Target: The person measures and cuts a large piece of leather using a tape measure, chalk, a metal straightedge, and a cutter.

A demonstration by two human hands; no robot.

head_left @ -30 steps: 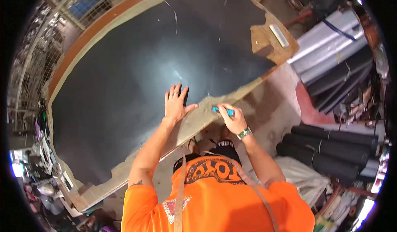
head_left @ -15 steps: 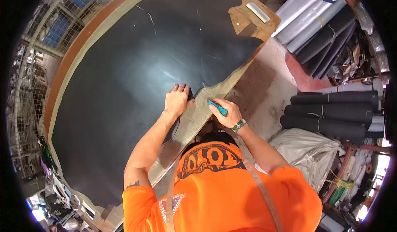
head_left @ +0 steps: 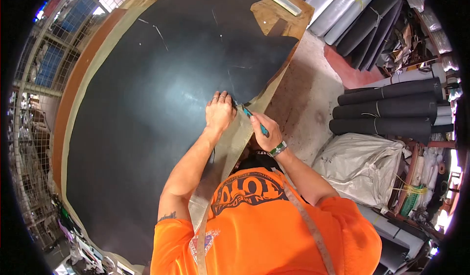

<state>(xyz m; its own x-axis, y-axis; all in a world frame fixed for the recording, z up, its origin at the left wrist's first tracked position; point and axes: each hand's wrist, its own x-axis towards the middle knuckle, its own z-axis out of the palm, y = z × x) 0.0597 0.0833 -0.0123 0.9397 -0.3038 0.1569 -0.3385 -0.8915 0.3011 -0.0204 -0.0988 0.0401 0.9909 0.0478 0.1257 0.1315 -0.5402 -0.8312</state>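
A large black sheet (head_left: pixel 137 128), leather-like and irregular in outline, covers most of the table. Near its right edge my left hand (head_left: pixel 220 112) lies on the sheet with fingers extended, pressing down and holding nothing. My right hand (head_left: pixel 267 130) is closed around a teal cutter knife (head_left: pixel 255 120), whose tip is at the sheet's edge just right of my left fingers. Thin white lines and a few small dots mark the sheet's upper part. Pale bare tabletop (head_left: pixel 235 143) shows below the hands.
A white block (head_left: pixel 286 4) sits at the table's far right corner. Dark rolls (head_left: pixel 387 109) and a whitish sack (head_left: pixel 357 165) are on the right, with silver rolls (head_left: pixel 338 5) above. Wire mesh (head_left: pixel 36 94) stands beyond the table's left edge.
My right hand has brought the knife up and left to the sheet's edge, its blade end now pointing there. My left hand has shifted along the sheet toward that spot. The camera view has moved slightly.
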